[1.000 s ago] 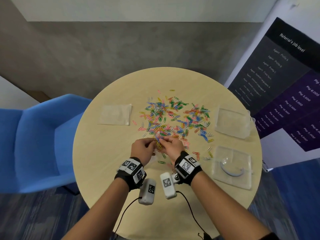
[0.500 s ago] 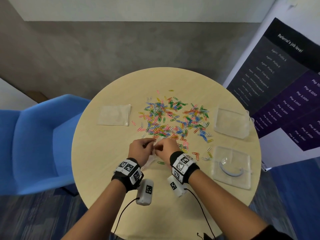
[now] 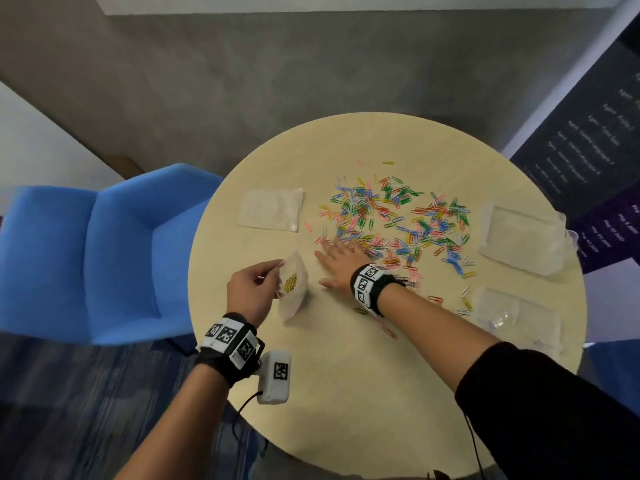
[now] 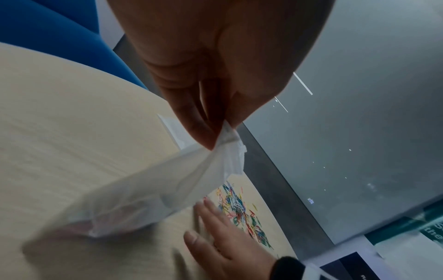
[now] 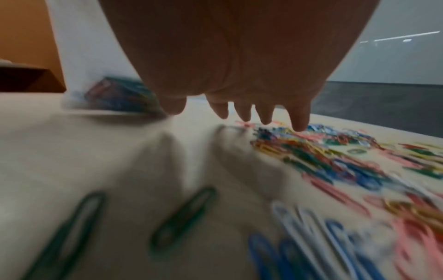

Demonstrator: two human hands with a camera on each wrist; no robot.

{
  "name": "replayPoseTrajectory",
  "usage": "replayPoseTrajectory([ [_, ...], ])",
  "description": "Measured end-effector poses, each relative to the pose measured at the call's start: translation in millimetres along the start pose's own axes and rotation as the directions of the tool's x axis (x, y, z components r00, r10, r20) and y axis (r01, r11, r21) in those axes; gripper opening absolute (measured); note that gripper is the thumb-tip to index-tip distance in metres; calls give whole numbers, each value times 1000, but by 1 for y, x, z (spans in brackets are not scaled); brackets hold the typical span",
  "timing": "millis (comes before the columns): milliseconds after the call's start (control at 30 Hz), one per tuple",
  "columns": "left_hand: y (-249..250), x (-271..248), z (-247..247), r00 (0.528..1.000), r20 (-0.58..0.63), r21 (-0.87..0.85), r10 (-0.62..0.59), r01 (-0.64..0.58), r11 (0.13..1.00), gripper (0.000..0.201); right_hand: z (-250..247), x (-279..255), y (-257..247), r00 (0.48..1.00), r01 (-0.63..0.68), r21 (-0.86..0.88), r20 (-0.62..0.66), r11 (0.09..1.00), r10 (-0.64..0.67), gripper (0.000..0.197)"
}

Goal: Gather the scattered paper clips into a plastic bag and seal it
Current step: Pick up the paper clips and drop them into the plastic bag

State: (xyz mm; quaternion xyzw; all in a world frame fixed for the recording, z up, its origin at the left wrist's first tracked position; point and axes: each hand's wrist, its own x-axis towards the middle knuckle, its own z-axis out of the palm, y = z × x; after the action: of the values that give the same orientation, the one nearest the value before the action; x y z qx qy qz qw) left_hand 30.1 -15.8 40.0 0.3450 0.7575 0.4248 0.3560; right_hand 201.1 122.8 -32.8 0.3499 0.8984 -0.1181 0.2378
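Left grip [image 3: 250,292] pinching plastic bag [image 3: 293,289] corner, raised at table's [image 3: 346,393] 9 o'clock. Right grip [image 3: 341,262] flat, fingers straight, reaching paper clips [image 3: 398,223] scattered centre toward 3 o'clock.

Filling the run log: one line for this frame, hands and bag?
left hand: pinches plastic bag top, some clips inside | right hand: open, fingers spread at edge of paper clips | bag: unsealed
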Motion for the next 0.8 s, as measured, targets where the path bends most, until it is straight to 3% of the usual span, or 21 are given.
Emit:
replayPoseTrajectory([
  [233, -11, 4, 4, 999, 4, -16, -34, 34, 999, 19, 35, -53, 20, 998, 63, -97, -8, 993, -64, 82],
  [400, 0, 2, 29, 997, 58, -20, -40, 42, 999, 18, 63, -101, 57, 994, -107, -24, -38, 994, 106, 87],
  [500, 6, 0, 41, 996, 85, -2, -25, 25, 1000, 18, 72, -108, 62, 987, -155, 65, -32, 986, 157, 75],
  [633, 10, -1, 51, 993, 118, 30, -13, 9, 1000, 17, 71, -109, 55, 967, -128, 131, -202, 983, 153, 41],
  [800, 14, -8, 62, 988, 153, 83, 17, -30, 996, 19, 51, -104, 65, 938, -160, 293, -252, 943, 237, 30],
])
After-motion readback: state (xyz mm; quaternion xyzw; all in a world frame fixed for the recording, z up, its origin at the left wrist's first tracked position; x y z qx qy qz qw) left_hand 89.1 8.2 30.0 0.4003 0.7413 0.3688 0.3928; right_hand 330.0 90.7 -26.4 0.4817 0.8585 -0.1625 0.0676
